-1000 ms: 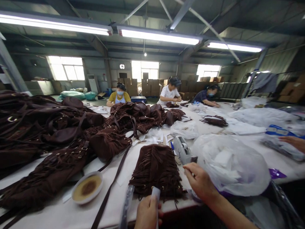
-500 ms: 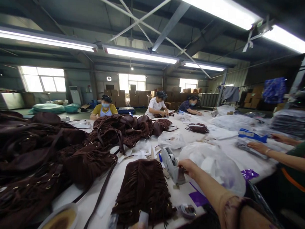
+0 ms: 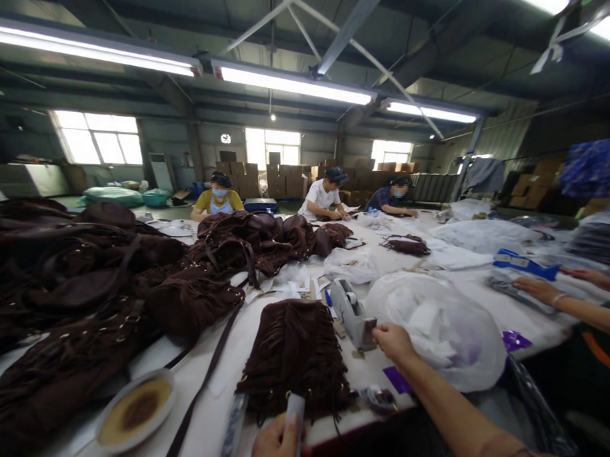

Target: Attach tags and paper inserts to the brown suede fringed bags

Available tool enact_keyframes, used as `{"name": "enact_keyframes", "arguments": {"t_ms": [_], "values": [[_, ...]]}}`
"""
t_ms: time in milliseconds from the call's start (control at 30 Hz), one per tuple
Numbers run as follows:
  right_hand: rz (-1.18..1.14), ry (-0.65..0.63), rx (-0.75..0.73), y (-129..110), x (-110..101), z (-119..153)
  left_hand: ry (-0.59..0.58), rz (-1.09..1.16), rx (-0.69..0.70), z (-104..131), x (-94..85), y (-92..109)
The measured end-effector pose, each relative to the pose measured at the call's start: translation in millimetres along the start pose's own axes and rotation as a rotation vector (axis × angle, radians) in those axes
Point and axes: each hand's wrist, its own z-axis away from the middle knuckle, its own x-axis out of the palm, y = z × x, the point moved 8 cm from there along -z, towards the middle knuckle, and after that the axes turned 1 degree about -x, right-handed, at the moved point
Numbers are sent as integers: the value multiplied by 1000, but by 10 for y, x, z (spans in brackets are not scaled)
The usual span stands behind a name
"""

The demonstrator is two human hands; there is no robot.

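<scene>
My left hand point(image 3: 276, 442) is at the bottom middle, closed around a narrow whitish flat piece point(image 3: 294, 415) held upright. Just beyond it a dark brown fringed bag point(image 3: 298, 351) lies flat on the table, with small gold-coloured fittings along its near edge. My right hand point(image 3: 394, 341) has its fingers pinched together at the near end of a grey tape dispenser point(image 3: 348, 313). Whatever is between those fingers is too small to make out. A blue pen-like thing point(image 3: 328, 297) rests against the dispenser's left side.
Brown fringed bags point(image 3: 83, 281) are heaped on the left. A round dish point(image 3: 138, 409) stands at lower left, a clear roll point(image 3: 379, 399) near the table edge. Plastic bags point(image 3: 441, 326) bulge on the right, near a co-worker's hands point(image 3: 537, 290) and a blue tape gun point(image 3: 526, 263). Several people sit opposite.
The view has tilted down and turned slightly left. My left hand with the whitish piece shows more fully. My right hand has drawn back slightly from the dispenser's end.
</scene>
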Motion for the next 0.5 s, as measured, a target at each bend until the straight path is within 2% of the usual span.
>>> {"name": "enact_keyframes", "arguments": {"t_ms": [100, 167, 200, 267, 333, 400, 500], "values": [[69, -55, -70, -119, -44, 83, -36, 88, -22, 100, 47, 54], [62, -169, -145, -287, 54, 320, -41, 84, 5, 132, 49, 97], [38, -265, -193, -403, 158, 503, -33, 69, 20, 140, 38, 114], [-59, -580, -310, -684, 492, 1002, -7, 27, 63, 151, 4, 155], [-114, -797, -346, -892, 801, 1475, 6, -18, 131, 171, -22, 230], [-143, -889, -354, -1024, 1075, 1769, -2, -55, 203, 205, -28, 324], [-66, -837, -307, -1032, 1394, 1807, 4, -98, 261, 261, -45, 427]]}}
